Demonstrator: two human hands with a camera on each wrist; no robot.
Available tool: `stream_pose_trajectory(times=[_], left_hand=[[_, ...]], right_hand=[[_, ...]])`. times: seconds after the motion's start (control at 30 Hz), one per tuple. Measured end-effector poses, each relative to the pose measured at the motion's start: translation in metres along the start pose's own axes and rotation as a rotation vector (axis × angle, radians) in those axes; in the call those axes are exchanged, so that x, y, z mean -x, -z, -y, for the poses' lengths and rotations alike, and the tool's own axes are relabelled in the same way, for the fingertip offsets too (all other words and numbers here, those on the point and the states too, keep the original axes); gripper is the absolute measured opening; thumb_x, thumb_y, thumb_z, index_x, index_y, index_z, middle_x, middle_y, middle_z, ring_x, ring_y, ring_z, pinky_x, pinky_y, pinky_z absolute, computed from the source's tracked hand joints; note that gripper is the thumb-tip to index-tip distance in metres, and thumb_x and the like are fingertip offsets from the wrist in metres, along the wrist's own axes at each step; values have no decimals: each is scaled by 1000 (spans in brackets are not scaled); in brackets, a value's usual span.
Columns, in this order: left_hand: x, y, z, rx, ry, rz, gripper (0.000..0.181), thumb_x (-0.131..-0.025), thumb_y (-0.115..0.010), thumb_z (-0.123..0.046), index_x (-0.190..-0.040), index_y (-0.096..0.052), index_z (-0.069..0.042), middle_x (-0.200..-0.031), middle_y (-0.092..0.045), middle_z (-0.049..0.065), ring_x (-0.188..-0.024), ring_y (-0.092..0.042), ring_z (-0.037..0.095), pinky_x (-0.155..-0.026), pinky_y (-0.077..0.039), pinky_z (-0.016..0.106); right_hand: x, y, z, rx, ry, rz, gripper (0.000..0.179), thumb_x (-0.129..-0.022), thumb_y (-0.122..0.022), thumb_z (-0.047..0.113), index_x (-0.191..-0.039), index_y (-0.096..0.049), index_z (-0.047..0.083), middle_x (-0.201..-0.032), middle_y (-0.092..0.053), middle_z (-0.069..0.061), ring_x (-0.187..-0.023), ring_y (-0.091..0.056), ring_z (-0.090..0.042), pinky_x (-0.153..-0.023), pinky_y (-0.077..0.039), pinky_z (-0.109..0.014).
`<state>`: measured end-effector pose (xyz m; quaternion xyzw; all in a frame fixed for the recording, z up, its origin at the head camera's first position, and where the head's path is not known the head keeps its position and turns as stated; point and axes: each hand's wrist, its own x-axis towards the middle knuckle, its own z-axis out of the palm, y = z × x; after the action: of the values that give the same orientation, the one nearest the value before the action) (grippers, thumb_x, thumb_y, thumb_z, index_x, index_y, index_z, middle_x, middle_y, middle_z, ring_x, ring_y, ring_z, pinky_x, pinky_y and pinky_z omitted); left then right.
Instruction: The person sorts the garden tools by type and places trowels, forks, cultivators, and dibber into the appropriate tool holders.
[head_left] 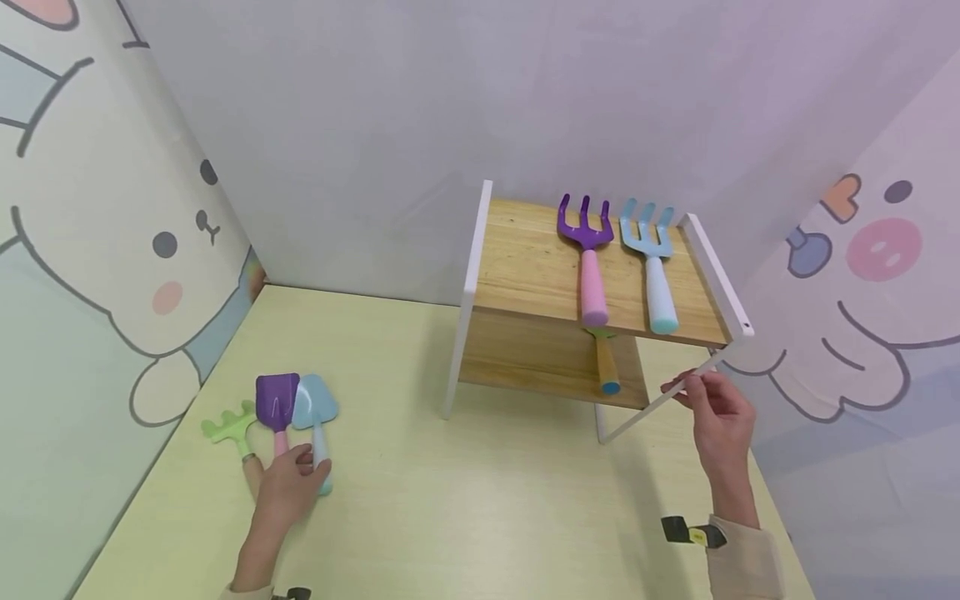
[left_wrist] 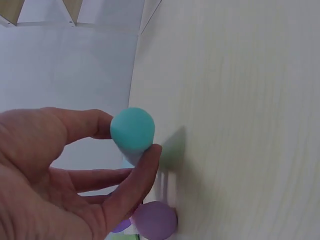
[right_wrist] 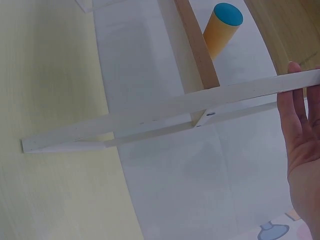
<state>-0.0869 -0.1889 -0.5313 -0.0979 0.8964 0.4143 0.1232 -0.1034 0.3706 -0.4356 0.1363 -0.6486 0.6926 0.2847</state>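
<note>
My left hand (head_left: pixel 288 483) pinches the handle of a light blue toy shovel (head_left: pixel 315 404) between thumb and fingers; its turquoise handle end (left_wrist: pixel 133 128) faces the left wrist camera. Left of it on the table lie a purple shovel (head_left: pixel 277 400) with a pink handle and a green rake (head_left: pixel 230 426) with a wooden handle. My right hand (head_left: pixel 723 421) holds the right front post of a two-tier shelf (head_left: pixel 525 267), fingers reaching behind the white post (right_wrist: pixel 160 110). A purple fork (head_left: pixel 592 283) and a light blue fork (head_left: pixel 660 292) lie on the top board.
On the lower board rests a tool with a wooden handle (head_left: pixel 607 367) and blue end, its head mostly hidden under the top board. The pale table (head_left: pixel 420 517) meets a grey back wall (head_left: pixel 360 167) and side walls with cartoon animals.
</note>
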Motion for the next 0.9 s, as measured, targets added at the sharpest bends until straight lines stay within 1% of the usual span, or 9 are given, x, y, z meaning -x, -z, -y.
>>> stream_pose_trajectory(times=[0.2,0.37,0.47,0.6,0.7,0.8,0.9], left_hand=[[0,1,-1,62,21,23,57,-100,-63,-18,-140,-45,19,-130,-59,38,-117,-61,51,-94,-54,56],[0,0,3,137,41,50,60,-102,-62,-21,-143,-42,18,-134,-57,37,-123,-59,50,-98,-54,54],[1,-2,5,186,64,64,63,-103,-62,-25,-146,-41,16,-137,-55,37,-126,-57,48,-100,-53,52],[4,-4,4,244,104,71,67,-102,-65,-32,-148,-42,11,-140,-54,34,-128,-57,46,-105,-49,53],[7,-6,4,288,120,77,69,-101,-67,-34,-149,-43,9,-142,-54,32,-127,-58,44,-105,-49,51],[9,-10,4,323,123,78,69,-100,-69,-34,-149,-43,7,-142,-54,31,-127,-59,42,-100,-54,41],[11,-13,3,342,120,72,69,-99,-71,-32,-149,-44,6,-143,-54,30,-127,-60,40,-91,-57,27]], right_hand=[[1,1,0,17,-5,-9,11,-99,-49,-19,-103,-58,-25,-95,-75,-13,-84,-77,-18,-80,-59,-27],[1,0,0,11,-5,-13,11,-98,-49,-20,-103,-58,-25,-94,-75,-13,-84,-77,-18,-79,-60,-27],[1,1,0,8,1,-6,12,-98,-49,-20,-105,-58,-25,-95,-75,-13,-85,-77,-18,-80,-60,-27],[1,1,0,11,-1,-6,12,-98,-49,-20,-105,-58,-25,-95,-75,-13,-85,-77,-18,-79,-60,-27],[1,0,0,11,-7,-16,12,-98,-49,-19,-104,-58,-25,-94,-75,-13,-84,-77,-18,-79,-60,-27],[1,0,0,0,-4,-15,11,-98,-49,-20,-104,-58,-26,-94,-75,-13,-83,-77,-18,-79,-60,-27],[0,-1,-1,-3,-2,-14,11,-98,-50,-20,-103,-57,-26,-94,-75,-13,-83,-77,-18,-79,-60,-27]])
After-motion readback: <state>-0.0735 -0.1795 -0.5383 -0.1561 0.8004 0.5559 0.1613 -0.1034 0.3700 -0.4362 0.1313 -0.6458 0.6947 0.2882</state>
